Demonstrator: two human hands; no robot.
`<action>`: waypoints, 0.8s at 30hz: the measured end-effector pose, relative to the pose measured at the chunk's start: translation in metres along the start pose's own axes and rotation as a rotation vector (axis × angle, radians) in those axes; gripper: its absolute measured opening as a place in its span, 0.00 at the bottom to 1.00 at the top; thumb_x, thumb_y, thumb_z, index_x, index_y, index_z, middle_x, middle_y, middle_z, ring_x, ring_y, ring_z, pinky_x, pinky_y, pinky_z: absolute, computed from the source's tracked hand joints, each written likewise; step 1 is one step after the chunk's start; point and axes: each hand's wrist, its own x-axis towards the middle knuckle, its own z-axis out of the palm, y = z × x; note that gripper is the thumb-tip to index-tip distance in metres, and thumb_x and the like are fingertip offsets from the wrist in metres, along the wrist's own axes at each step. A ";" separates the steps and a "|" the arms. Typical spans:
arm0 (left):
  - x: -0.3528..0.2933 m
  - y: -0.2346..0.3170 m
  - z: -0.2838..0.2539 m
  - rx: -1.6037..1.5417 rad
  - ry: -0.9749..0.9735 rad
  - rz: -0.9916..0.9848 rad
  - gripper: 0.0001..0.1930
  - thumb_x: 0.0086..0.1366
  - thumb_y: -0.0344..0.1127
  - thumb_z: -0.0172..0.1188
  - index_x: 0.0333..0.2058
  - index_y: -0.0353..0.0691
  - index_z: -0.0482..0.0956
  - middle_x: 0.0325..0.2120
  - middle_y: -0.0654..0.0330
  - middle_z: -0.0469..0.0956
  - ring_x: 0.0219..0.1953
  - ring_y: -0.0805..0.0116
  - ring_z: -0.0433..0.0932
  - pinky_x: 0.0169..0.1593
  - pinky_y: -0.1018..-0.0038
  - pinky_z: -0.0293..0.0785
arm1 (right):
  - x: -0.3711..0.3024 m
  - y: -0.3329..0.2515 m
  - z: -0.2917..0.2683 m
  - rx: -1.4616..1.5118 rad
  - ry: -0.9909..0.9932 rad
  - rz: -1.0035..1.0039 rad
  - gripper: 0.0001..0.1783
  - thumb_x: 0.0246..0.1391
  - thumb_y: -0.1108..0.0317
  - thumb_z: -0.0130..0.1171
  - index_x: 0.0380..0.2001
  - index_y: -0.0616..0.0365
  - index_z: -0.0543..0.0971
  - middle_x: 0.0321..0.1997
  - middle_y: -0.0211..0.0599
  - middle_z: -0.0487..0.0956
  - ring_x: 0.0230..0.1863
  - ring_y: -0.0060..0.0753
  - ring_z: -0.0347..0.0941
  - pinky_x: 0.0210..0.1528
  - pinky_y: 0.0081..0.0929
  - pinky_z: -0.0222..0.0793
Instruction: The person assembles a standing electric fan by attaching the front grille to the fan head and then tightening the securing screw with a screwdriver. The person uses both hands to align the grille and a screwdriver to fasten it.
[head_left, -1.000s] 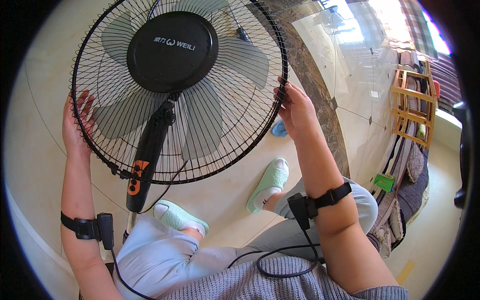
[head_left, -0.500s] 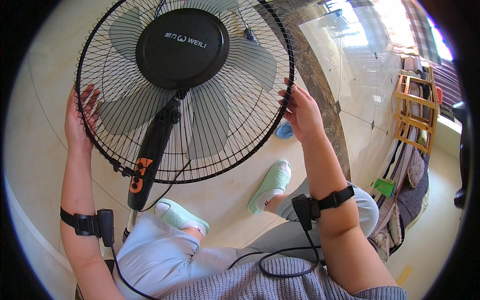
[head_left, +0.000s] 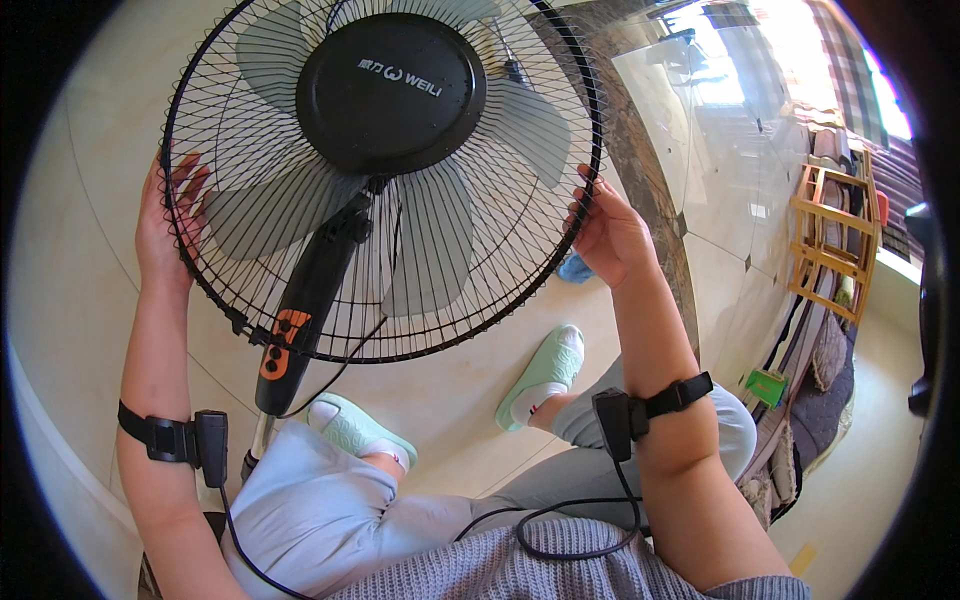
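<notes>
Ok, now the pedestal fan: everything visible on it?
The pedestal fan faces the camera: black wire cage, metal-looking, top cropped; round black centre cap with pale lettering; translucent grey blades, plastic-looking, apparently still. A black control housing with an orange panel and dark buttons slants down-left to a silvery pole. Left hand and right hand touch opposite sides of the cage; the left fingers show behind its wires.

We see a light-brown slatted wooden frame [head_left: 832, 214], a small bright-green boxy object [head_left: 766, 388] and a checked fabric curtain [head_left: 850, 70].
</notes>
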 end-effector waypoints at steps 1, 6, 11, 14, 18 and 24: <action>-0.001 -0.001 0.000 -0.028 -0.006 -0.019 0.20 0.65 0.44 0.40 0.55 0.47 0.60 0.47 0.60 0.69 0.48 0.69 0.68 0.43 0.78 0.68 | -0.001 -0.001 0.001 -0.010 0.022 0.011 0.14 0.56 0.66 0.47 0.46 0.52 0.70 0.29 0.27 0.73 0.29 0.23 0.69 0.31 0.25 0.68; 0.001 -0.004 -0.003 -0.062 -0.015 -0.004 0.19 0.66 0.45 0.40 0.53 0.48 0.62 0.46 0.61 0.70 0.48 0.71 0.68 0.43 0.79 0.67 | -0.001 -0.004 0.004 -0.084 0.055 -0.005 0.14 0.56 0.66 0.46 0.46 0.52 0.70 0.29 0.28 0.73 0.29 0.24 0.68 0.34 0.27 0.67; 0.005 -0.005 -0.006 -0.132 -0.094 -0.038 0.19 0.66 0.47 0.38 0.52 0.48 0.64 0.46 0.62 0.71 0.47 0.74 0.68 0.46 0.78 0.64 | 0.004 0.001 -0.007 -0.003 -0.035 0.015 0.14 0.55 0.66 0.47 0.46 0.51 0.69 0.28 0.27 0.72 0.29 0.25 0.67 0.36 0.27 0.65; 0.007 -0.008 -0.002 -0.131 -0.002 -0.027 0.22 0.66 0.48 0.38 0.56 0.46 0.60 0.48 0.56 0.69 0.46 0.70 0.68 0.50 0.77 0.61 | 0.007 0.001 -0.016 0.051 -0.124 0.047 0.14 0.55 0.65 0.47 0.45 0.50 0.70 0.27 0.28 0.73 0.29 0.28 0.67 0.36 0.32 0.63; 0.002 0.000 0.001 -0.140 -0.013 -0.033 0.20 0.66 0.43 0.39 0.55 0.46 0.59 0.47 0.54 0.70 0.42 0.68 0.71 0.41 0.78 0.71 | 0.007 0.005 -0.012 0.112 0.026 0.070 0.15 0.56 0.64 0.44 0.47 0.50 0.70 0.27 0.27 0.73 0.27 0.30 0.67 0.39 0.34 0.64; -0.008 0.019 0.008 -0.108 -0.097 -0.080 0.22 0.63 0.39 0.36 0.57 0.51 0.57 0.42 0.63 0.72 0.37 0.72 0.71 0.36 0.76 0.68 | 0.001 0.007 0.007 0.003 0.089 -0.078 0.16 0.56 0.64 0.45 0.48 0.50 0.69 0.25 0.24 0.69 0.26 0.21 0.64 0.35 0.26 0.65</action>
